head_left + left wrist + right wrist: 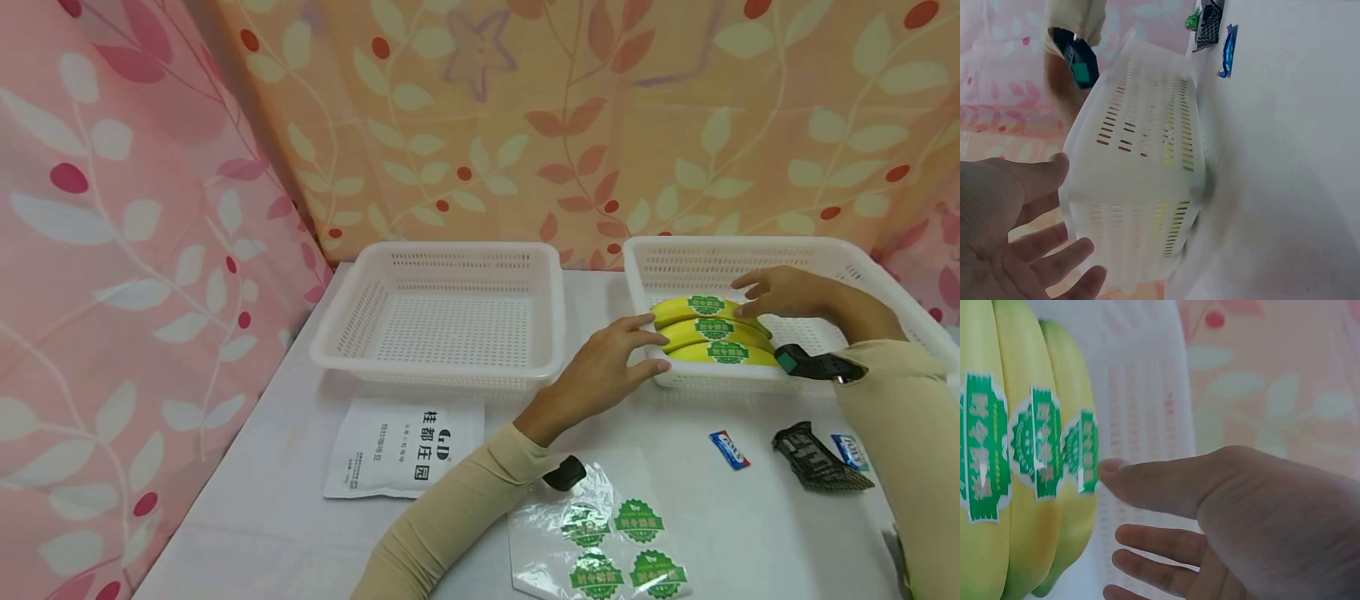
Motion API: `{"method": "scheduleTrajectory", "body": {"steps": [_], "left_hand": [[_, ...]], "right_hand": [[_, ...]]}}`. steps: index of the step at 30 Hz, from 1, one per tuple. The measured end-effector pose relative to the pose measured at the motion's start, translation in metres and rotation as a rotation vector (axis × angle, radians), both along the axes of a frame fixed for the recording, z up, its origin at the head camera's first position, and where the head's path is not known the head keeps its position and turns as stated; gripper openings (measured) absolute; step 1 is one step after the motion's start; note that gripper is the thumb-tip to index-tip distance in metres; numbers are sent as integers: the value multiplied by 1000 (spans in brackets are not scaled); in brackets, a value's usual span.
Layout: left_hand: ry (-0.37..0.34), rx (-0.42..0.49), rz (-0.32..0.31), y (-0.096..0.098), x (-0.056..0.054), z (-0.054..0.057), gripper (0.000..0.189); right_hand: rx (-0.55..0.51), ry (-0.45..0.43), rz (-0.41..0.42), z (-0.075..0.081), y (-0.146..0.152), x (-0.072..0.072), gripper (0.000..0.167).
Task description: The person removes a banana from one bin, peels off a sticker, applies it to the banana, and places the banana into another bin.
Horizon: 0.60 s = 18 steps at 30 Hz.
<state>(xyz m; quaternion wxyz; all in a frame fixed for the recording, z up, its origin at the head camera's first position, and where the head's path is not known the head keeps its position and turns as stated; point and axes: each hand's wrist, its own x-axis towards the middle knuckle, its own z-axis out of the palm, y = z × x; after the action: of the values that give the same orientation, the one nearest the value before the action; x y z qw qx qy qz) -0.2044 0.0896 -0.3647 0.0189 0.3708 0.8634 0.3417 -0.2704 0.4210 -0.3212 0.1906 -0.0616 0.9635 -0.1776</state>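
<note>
Three yellow bananas [753, 336], each bearing a green-and-white sticker, lie side by side in the right white plastic basket [720, 380]. My left hand [597, 372] is at that basket's near left corner, fingers spread and loosely bent. In the left wrist view, the thumb of the left hand [997, 231] is at the rim of the basket [1135, 181]; contact is unclear. Over the inside of the basket reaches my right hand [798, 293]. The right wrist view has the right hand [1241, 512] with its thumb tip beside the farthest banana [1072, 394], fingers apart and holding nothing.
Another white basket [435, 367] stands at the left, with a white printed bag [397, 446] before it. A sheet of green round stickers [551, 521] lies near the left forearm. Small blue packets [730, 450] and a black crinkled wrapper [817, 462] lie at the right.
</note>
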Motion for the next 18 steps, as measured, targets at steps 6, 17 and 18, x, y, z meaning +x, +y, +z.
{"method": "scheduleTrajectory", "body": {"steps": [6, 17, 18], "left_hand": [[-44, -54, 10, -3, 3, 3, 49], [251, -152, -4, -53, 29, 24, 65], [275, -170, 24, -63, 32, 27, 66]], "right_hand": [[57, 214, 38, 13, -28, 36, 62], [26, 397, 1, 10, -58, 104, 66], [27, 413, -9, 8, -58, 109, 66]]}}
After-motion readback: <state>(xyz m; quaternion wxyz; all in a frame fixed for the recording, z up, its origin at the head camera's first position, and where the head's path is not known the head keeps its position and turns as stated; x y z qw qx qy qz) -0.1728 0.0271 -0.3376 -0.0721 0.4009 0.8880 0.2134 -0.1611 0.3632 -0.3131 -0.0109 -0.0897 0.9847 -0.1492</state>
